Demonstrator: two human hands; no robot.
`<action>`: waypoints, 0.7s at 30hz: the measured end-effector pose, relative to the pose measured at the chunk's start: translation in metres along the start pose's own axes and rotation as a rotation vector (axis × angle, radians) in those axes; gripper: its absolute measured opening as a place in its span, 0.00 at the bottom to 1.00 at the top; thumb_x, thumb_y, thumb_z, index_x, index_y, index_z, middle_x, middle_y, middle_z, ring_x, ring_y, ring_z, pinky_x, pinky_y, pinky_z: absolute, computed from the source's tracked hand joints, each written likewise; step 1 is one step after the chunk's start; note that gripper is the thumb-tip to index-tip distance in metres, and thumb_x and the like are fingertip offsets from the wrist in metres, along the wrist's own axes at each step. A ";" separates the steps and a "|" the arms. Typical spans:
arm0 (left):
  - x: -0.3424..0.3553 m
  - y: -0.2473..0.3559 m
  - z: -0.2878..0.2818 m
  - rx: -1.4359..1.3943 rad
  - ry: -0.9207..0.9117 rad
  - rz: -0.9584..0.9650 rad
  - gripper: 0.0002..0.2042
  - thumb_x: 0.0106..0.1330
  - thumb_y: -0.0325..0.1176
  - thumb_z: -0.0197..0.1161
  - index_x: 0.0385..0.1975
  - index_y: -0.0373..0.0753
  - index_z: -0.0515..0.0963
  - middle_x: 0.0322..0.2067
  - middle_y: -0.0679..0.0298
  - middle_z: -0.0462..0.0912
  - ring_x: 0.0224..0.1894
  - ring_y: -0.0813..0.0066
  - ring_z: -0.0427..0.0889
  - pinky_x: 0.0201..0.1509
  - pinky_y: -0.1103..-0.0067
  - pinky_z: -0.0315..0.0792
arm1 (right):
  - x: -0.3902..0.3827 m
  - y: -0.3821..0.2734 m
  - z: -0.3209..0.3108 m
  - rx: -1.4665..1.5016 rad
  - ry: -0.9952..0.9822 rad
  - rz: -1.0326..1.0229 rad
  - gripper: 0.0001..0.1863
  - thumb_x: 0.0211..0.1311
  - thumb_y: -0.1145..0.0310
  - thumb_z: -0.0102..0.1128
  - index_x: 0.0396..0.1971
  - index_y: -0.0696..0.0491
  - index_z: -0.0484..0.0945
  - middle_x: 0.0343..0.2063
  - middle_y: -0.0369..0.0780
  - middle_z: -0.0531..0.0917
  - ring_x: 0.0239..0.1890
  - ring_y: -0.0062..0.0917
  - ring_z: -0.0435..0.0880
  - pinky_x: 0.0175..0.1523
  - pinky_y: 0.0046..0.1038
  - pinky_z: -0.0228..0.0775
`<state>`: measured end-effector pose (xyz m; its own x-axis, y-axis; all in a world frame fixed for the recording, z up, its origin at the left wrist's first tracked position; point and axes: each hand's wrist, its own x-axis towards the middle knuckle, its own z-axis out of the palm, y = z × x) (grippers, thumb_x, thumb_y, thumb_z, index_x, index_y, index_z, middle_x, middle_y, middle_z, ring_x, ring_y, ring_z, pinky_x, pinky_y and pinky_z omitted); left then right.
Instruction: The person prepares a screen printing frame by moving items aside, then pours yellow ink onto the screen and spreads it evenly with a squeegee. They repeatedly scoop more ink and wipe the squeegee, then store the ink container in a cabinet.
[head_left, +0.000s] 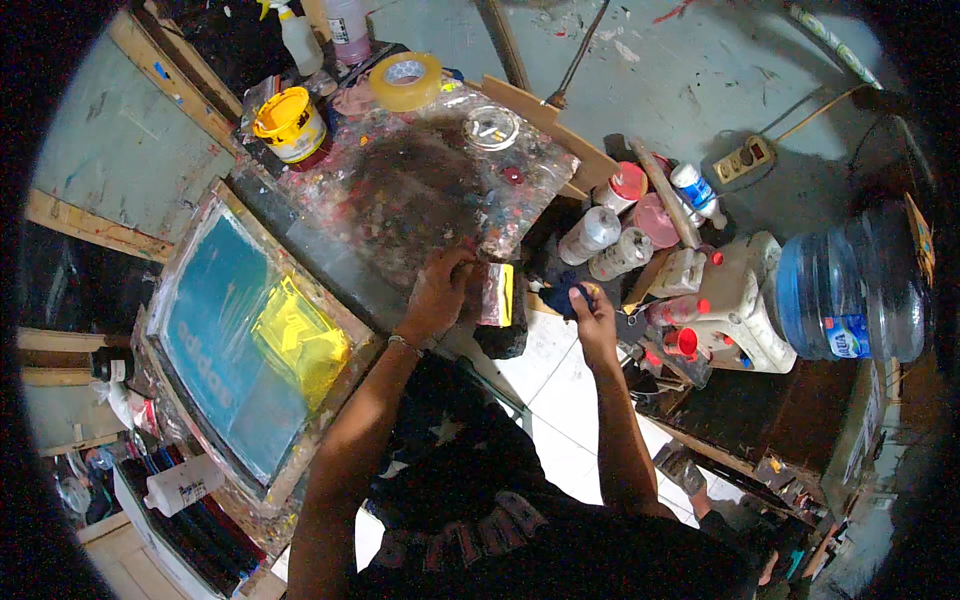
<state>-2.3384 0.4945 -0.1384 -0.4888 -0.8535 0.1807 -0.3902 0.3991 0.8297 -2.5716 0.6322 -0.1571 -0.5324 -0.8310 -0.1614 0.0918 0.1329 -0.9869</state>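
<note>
Left hand point(440, 292): fingers closed on a flat scraper point(497, 293) with yellow ink on its blade, held at the near edge of the paint-stained table point(400, 190); the handle is hidden by the hand
Right hand point(594, 318): fingers closed on a dark blue rag point(567, 296), just beside the scraper; most of the rag is hidden in the grip
Printing screen point(250, 340): lies at the left, teal mesh with a yellow ink patch, lower corner cut by the arm
Tape roll point(406, 80): at the far edge of the table
Yellow bucket point(289, 123): at the far left corner, its contents hard to make out
</note>
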 end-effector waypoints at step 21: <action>-0.014 0.021 0.027 0.457 0.258 -0.146 0.07 0.65 0.29 0.54 0.41 0.40 0.75 0.45 0.50 0.69 0.46 0.46 0.68 0.52 0.54 0.61 | -0.020 -0.020 0.086 -0.612 -0.147 -0.661 0.11 0.57 0.83 0.54 0.40 0.64 0.79 0.39 0.48 0.74 0.33 0.38 0.79 0.38 0.30 0.74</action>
<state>-2.3612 0.5245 -0.1377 -0.2191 -0.9424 0.2528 -0.7669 0.3265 0.5525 -2.4903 0.5998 -0.1332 -0.2020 -0.8946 0.3987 -0.6783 -0.1658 -0.7158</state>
